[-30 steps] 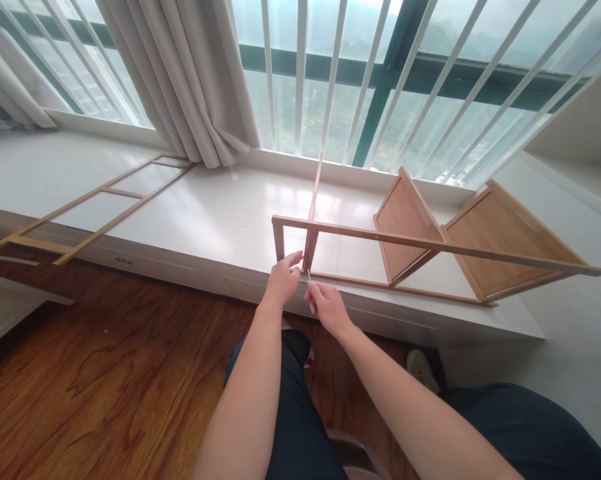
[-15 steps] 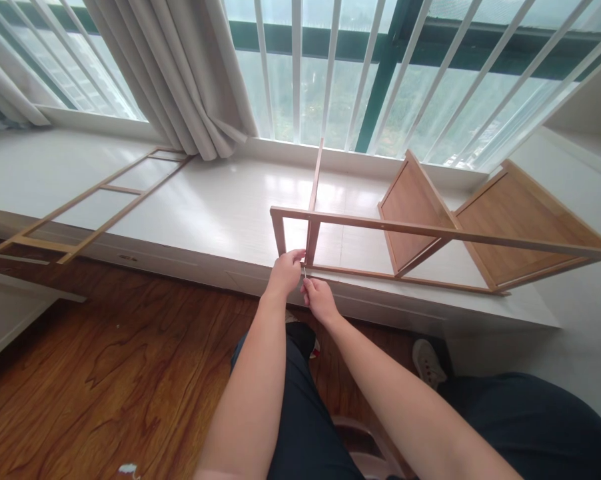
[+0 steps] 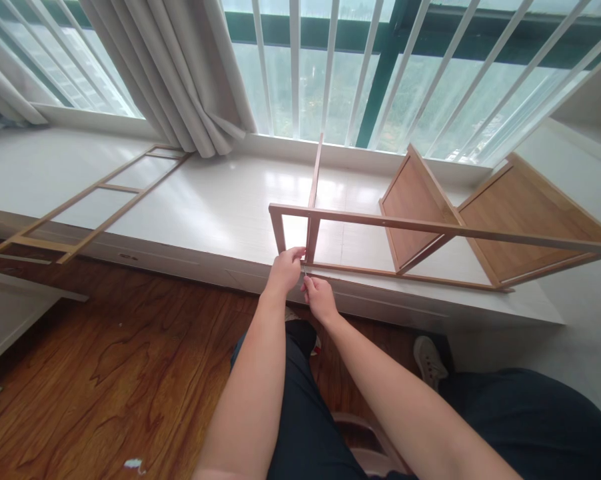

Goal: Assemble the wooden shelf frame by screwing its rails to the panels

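Observation:
A half-built wooden shelf [image 3: 380, 221] lies on its side on the white window ledge, with slim rails and two solid panels toward the right. My left hand [image 3: 286, 268] is closed at the shelf's near lower corner, its fingers pressed against the rail by a crossbar [image 3: 312, 240]. Just below it, my right hand [image 3: 321, 298] pinches a thin metal tool [image 3: 305, 270] that looks like a hex key. The tool points up at the joint under the crossbar. Its tip is too small to make out, and my left fingers partly hide the joint.
A separate ladder-like wooden frame [image 3: 120, 189] lies on the ledge [image 3: 215, 200] at left, its near end jutting past the edge. A grey curtain [image 3: 175, 73] hangs by the barred window. White furniture [image 3: 20, 313] stands at left. A white scrap [image 3: 133, 463] lies on the wooden floor.
Both hands stay at the same joint, with the tool still in my right hand. The view has shifted very slightly; the shelf looks unmoved.

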Motion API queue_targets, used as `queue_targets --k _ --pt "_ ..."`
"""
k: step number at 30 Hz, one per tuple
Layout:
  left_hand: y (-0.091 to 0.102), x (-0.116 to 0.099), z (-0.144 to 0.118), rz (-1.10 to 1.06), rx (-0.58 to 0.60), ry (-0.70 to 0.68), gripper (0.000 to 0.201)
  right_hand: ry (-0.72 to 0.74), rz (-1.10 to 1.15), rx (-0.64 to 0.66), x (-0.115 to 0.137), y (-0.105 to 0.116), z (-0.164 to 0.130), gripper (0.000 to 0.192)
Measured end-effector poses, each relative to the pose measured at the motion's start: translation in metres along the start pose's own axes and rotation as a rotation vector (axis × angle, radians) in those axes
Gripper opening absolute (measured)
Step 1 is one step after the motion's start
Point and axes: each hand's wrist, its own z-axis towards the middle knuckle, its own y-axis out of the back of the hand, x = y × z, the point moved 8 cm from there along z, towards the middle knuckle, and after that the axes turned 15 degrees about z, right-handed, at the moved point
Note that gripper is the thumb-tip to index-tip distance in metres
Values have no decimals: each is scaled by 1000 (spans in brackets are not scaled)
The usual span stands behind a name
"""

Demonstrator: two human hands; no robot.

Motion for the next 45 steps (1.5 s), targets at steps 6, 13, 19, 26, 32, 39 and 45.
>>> queue_targets --k 6,13,19,26,32,39,45 --pt "0 0 -1 2 -2 -2 43 -1 -11 -6 1 0 -4 48" --pt "0 0 -1 12 -6 -4 42 -5 3 -2 -1 0 -3 50" --pt "3 -4 -1 29 -13 -19 43 1 17 -3 1 -1 -3 49" --pt "2 -4 -1 32 -13 -26 43 5 26 4 4 0 -2 49" --pt "2 -3 -1 31 -20 -28 43 17 46 -26 2 -2 -3 51" --pt "-1 4 3 35 4 -12 43 12 134 -126 -5 -26 -5 59" --pt "-3 10 8 26 14 -17 44 -18 59 -168 -7 -28 -5 49"
